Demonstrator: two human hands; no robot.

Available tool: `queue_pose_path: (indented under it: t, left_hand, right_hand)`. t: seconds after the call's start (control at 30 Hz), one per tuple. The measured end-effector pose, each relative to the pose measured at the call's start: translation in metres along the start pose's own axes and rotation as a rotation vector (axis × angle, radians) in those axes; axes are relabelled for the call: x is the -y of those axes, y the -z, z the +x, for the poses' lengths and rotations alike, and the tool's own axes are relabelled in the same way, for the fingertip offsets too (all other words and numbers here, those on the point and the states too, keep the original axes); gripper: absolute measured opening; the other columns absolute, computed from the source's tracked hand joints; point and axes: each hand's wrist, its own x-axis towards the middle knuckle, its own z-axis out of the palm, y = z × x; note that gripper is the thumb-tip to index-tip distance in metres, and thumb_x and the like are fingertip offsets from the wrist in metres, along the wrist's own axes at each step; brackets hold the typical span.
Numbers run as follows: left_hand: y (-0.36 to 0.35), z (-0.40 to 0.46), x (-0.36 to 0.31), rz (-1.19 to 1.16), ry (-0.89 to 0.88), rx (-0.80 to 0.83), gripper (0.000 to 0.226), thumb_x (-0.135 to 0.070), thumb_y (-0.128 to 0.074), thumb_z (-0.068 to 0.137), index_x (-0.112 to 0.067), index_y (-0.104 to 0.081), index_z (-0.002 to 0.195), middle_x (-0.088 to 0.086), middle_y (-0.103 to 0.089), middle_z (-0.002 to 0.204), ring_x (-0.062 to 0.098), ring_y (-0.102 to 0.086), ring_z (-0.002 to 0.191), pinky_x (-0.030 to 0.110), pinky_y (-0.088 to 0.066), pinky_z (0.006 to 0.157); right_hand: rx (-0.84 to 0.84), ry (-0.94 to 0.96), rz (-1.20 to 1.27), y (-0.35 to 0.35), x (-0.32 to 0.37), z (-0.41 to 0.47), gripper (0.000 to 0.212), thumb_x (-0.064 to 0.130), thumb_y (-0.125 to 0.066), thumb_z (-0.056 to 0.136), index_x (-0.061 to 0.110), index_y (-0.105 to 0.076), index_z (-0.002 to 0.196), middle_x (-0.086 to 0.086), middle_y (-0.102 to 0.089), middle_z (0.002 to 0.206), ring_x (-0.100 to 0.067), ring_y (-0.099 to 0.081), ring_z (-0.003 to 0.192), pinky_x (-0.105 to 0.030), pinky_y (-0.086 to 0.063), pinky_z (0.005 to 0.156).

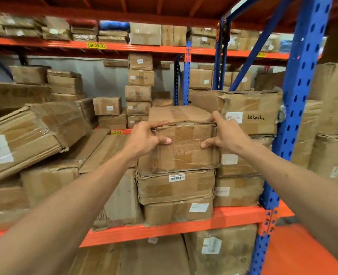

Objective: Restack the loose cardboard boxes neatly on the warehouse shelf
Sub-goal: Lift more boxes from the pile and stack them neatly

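A worn, taped cardboard box (184, 149) sits on top of a stack of two flatter boxes (176, 185) on the orange shelf beam (184, 225). My left hand (146, 137) grips its upper left front corner, fingers over the top edge and thumb on the front face. Its upper right corner is held the same way by my right hand (225, 133). To its right a torn box with handwriting (251, 112) tops a neighbouring stack. At the left a large dented box (31, 135) lies tilted on other flat boxes.
A blue upright post (297, 108) stands right of the stacks. More boxes fill the back of the shelf (139, 90), the level above (144, 33) and the level below (219, 251). Tall boxes (333, 120) stand in the bay at right.
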Motion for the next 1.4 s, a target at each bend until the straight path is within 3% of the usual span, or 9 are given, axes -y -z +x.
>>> queue_pose_path:
  t: [0.23,0.5,0.6,0.67,0.73,0.8,1.03,1.17,1.4]
  left_hand:
    - [-0.011,0.003,-0.004,-0.023,0.015,-0.007,0.070,-0.023,-0.091,0.073,-0.029,-0.064,0.138,0.003,-0.063,0.142,0.021,-0.050,0.137,0.043,-0.038,0.118]
    - [-0.018,-0.005,-0.006,0.063,0.000,-0.003,0.076,-0.033,-0.083,0.083,-0.037,-0.048,0.150,0.005,-0.049,0.155,0.028,-0.039,0.145,0.053,-0.033,0.119]
    - [-0.016,-0.020,-0.007,0.070,0.022,0.039,0.097,-0.045,-0.078,0.085,-0.048,-0.017,0.160,0.008,-0.028,0.167,0.028,-0.024,0.154,0.057,-0.027,0.122]
    - [-0.003,-0.031,-0.005,0.055,0.041,0.028,0.108,-0.051,-0.077,0.083,-0.053,0.000,0.159,0.007,-0.017,0.171,0.024,-0.011,0.158,0.058,-0.020,0.125]
    - [0.019,-0.038,0.001,0.089,0.053,-0.072,0.111,-0.055,-0.076,0.083,-0.050,0.004,0.160,0.004,-0.015,0.172,0.022,-0.008,0.158,0.057,-0.018,0.125]
    - [0.046,-0.048,0.011,0.123,0.051,-0.234,0.111,-0.058,-0.075,0.084,-0.038,0.000,0.163,0.002,-0.020,0.170,0.022,-0.017,0.157,0.053,-0.024,0.125]
    - [0.152,-0.104,0.073,0.289,0.155,-0.508,0.117,-0.060,-0.078,0.080,-0.022,-0.007,0.165,0.008,-0.026,0.168,0.026,-0.026,0.153,0.046,-0.026,0.124]
    - [0.219,-0.137,0.115,0.290,0.281,-0.566,0.120,-0.060,-0.079,0.078,-0.027,-0.002,0.164,0.011,-0.027,0.167,0.030,-0.027,0.152,0.049,-0.027,0.123]
    - [0.333,-0.141,0.157,0.283,0.331,-0.560,0.132,-0.065,-0.081,0.073,-0.029,0.008,0.163,0.010,-0.024,0.169,0.029,-0.028,0.153,0.047,-0.029,0.120]
  right_hand:
    - [-0.027,-0.094,0.031,-0.009,-0.003,0.002,0.071,0.035,-0.094,0.066,0.039,-0.032,0.100,0.001,-0.046,0.085,-0.014,-0.048,0.071,-0.039,-0.044,0.071]
    - [0.015,-0.119,-0.116,-0.001,0.011,-0.005,0.069,0.038,-0.091,0.070,0.034,-0.032,0.106,0.001,-0.053,0.088,-0.030,-0.057,0.087,-0.040,-0.044,0.070]
    - [0.028,-0.138,-0.463,0.008,0.034,-0.008,0.065,0.048,-0.086,0.073,0.025,-0.039,0.113,-0.013,-0.062,0.116,-0.038,-0.058,0.107,-0.042,-0.047,0.075]
    - [0.066,-0.180,-0.541,0.014,0.054,-0.004,0.081,0.058,-0.081,0.075,0.023,-0.040,0.135,-0.027,-0.042,0.145,-0.047,-0.045,0.129,-0.053,-0.047,0.098]
    - [0.070,-0.146,-0.479,0.019,0.080,-0.001,0.102,0.067,-0.077,0.074,0.028,-0.025,0.152,-0.030,-0.017,0.159,-0.051,-0.025,0.143,-0.059,-0.034,0.110]
    - [0.050,-0.044,-0.380,0.021,0.109,0.006,0.111,0.074,-0.072,0.072,0.035,-0.013,0.157,-0.028,-0.007,0.162,-0.050,-0.016,0.147,-0.059,-0.027,0.114]
    - [0.147,0.223,-0.098,-0.030,0.214,0.025,0.119,0.077,-0.075,0.066,0.050,0.004,0.152,-0.021,0.007,0.166,-0.051,-0.013,0.148,-0.066,-0.025,0.115]
    - [0.184,0.339,-0.055,-0.074,0.273,0.037,0.119,0.078,-0.075,0.064,0.058,0.008,0.147,-0.019,0.009,0.166,-0.052,-0.017,0.147,-0.066,-0.029,0.113]
    - [0.241,0.412,0.031,-0.122,0.392,0.081,0.118,0.076,-0.074,0.069,0.053,0.006,0.154,-0.020,0.013,0.166,-0.048,-0.009,0.151,-0.065,-0.025,0.116]
